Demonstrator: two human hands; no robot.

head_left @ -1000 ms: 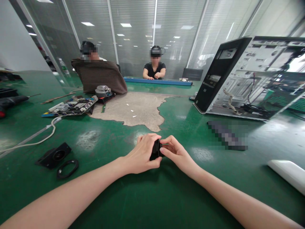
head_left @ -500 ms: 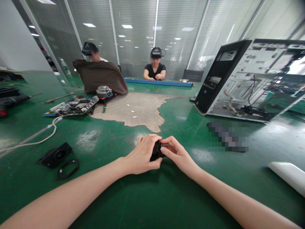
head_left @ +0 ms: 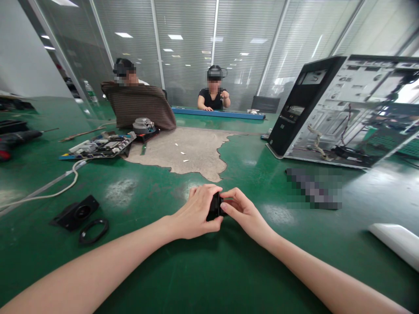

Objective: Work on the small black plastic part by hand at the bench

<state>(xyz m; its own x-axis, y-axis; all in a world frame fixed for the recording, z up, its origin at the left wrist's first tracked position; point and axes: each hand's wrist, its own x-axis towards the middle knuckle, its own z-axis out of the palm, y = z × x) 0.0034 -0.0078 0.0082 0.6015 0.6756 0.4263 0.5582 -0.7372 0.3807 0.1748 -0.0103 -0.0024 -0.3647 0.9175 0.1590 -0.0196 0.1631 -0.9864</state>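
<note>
At the middle of the table, my left hand (head_left: pixel 198 213) is wrapped over a small black boxy part (head_left: pixel 214 206), thumb below and fingers above. From the other side, the thumb and fingers of my right hand (head_left: pixel 240 209) pinch the right end of this same part. Most of its body is covered by my fingers, so its exact kind does not show. To the left lie a black square piece with a round opening (head_left: pixel 80 212) and, just in front of it, a black ring (head_left: pixel 94 231).
An open computer case (head_left: pixel 294 109) stands at right, with a blurred dark flat object (head_left: pixel 310 189) before it. A white object (head_left: pixel 397 244) lies near the right edge. Circuit board (head_left: pixel 101 146), white cable (head_left: pixel 65 187) and drill (head_left: pixel 19 139) lie left. Across sits a person (head_left: pixel 212 98).
My two hands hold almost the same position on the black part. Across the table, a person has raised one hand from the table.
</note>
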